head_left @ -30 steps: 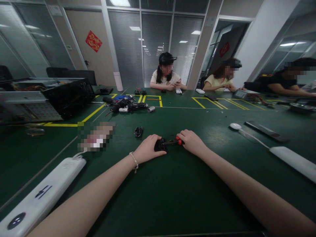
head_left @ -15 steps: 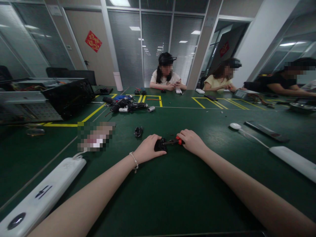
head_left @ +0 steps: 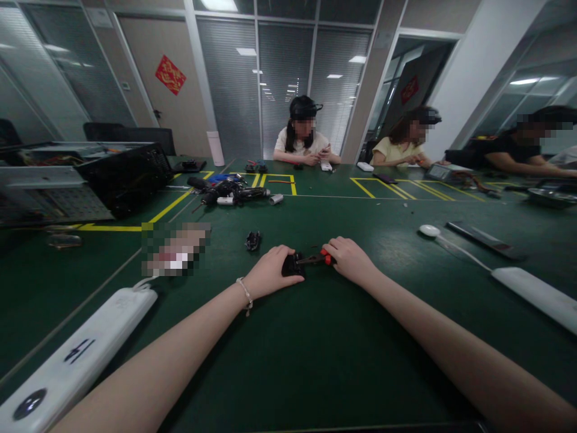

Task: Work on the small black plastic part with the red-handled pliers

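Black plastic part (head_left: 290, 266) lies in your left hand (head_left: 270, 272), pinched between the thumb on its near side and the fingers on its far side. Your left hand is the nearer one; your right hand (head_left: 350, 258) is just to the right, its fingers wrapped around the grips of the red-handled pliers (head_left: 311, 260). The pliers lie nearly crosswise to you, their long axis running from your right hand leftward to the part, with the tips at its right side. Whether the jaws bite it is too small to tell, and your left hand partly hides the part's own long axis. Beyond your left hand, a small black component (head_left: 253, 241) rests on the green table (head_left: 311, 355).
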Tool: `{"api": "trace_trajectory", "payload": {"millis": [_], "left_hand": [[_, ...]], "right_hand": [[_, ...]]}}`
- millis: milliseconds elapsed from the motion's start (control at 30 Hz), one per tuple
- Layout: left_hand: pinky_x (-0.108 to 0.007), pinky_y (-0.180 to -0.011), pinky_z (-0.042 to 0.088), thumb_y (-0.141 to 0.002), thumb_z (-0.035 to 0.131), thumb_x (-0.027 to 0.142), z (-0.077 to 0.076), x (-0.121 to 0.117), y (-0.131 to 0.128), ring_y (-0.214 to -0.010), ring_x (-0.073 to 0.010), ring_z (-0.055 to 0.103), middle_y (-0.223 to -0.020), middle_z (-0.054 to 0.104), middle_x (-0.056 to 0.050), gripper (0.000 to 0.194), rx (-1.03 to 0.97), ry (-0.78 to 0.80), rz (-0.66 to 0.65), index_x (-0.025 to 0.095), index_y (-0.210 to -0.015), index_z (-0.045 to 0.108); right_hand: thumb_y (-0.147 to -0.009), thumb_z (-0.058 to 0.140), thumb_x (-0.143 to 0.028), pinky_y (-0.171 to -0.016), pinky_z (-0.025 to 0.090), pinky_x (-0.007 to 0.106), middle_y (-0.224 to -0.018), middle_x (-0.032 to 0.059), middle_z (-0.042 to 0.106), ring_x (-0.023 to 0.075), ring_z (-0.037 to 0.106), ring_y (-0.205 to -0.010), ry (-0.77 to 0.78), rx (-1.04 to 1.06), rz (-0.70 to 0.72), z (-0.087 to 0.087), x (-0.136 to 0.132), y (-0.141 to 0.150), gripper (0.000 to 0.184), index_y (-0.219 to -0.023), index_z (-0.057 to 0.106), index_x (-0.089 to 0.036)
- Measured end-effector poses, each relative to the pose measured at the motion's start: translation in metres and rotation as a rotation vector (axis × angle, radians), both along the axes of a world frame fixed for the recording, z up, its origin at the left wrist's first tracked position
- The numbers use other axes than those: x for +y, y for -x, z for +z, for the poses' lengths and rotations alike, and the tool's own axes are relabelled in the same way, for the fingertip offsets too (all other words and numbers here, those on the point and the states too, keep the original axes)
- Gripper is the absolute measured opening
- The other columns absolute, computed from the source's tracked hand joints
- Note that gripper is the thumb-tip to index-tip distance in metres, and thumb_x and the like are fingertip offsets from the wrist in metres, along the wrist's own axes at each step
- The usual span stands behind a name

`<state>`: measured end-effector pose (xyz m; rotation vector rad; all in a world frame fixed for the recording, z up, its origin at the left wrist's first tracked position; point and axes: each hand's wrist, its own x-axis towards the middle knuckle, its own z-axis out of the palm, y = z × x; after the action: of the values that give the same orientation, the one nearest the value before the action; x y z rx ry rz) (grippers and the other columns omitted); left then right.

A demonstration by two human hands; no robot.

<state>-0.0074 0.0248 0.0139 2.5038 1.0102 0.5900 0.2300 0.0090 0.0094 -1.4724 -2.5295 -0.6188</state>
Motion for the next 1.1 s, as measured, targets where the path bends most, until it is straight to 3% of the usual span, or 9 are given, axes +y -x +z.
{"api": "trace_trajectory", "payload": {"millis": [800, 1100], "left_hand": [[-0.036, -0.082, 0.041, -0.067, 0.059, 0.047, -0.0013, -0.0015, -0.001, -0.093, -0.0241, 0.051, -0.102, 0.052, -0.007, 0.051, 0.015, -0.084, 0.011, 0.017, -0.106, 0.045], [-0.037, -0.08, 0.042, -0.067, 0.058, 0.05, -0.0019, 0.0005, 0.0, -0.094, -0.0237, 0.051, -0.104, 0.052, -0.007, 0.053, 0.018, -0.039, 0.011, 0.018, -0.108, 0.045]], "right_hand": [[-0.063, 0.053, -0.008, -0.07, 0.037, 0.03, -0.089, 0.0083, 0.055, 0.0196, 0.047, -0.08, 0.016, 0.018, 0.001, 0.0004, 0.001, -0.0008, 0.033, -0.096, 0.054, -0.014], [-0.065, 0.051, -0.006, -0.07, 0.038, 0.03, -0.089, 0.0081, 0.055, 0.019, 0.047, -0.079, 0.011, 0.034, 0.033, -0.0013, 0.0021, -0.002, 0.032, -0.095, 0.054, -0.014]]}}
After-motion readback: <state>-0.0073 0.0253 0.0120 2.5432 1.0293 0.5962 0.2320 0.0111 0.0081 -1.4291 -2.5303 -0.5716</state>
